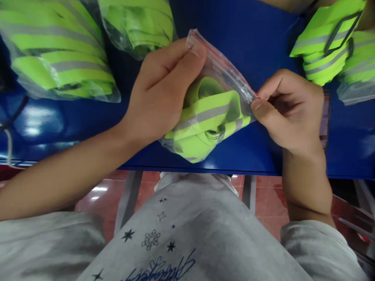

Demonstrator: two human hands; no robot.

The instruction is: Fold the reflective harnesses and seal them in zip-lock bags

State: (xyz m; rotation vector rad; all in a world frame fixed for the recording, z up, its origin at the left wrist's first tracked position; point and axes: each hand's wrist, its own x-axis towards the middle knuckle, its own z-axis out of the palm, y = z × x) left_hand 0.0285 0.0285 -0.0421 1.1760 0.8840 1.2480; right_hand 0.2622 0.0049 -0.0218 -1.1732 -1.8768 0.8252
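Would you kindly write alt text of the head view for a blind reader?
The left hand and right hand pinch the red-lined top of a clear bag holding a folded neon-yellow band, over a blue table. More bagged bands lie upper left, a phone near the right hand.

Blue tabletop, glossy at left. Far left: a large clear bag of yellow-green, grey-striped material; to its right, a smaller filled bag. Near left edge: black cable and white cable. Far right: folded striped article, black rectangular outline on top, beside another bagged one. Right: phone, partly hidden. Below: reddish floor tiles.
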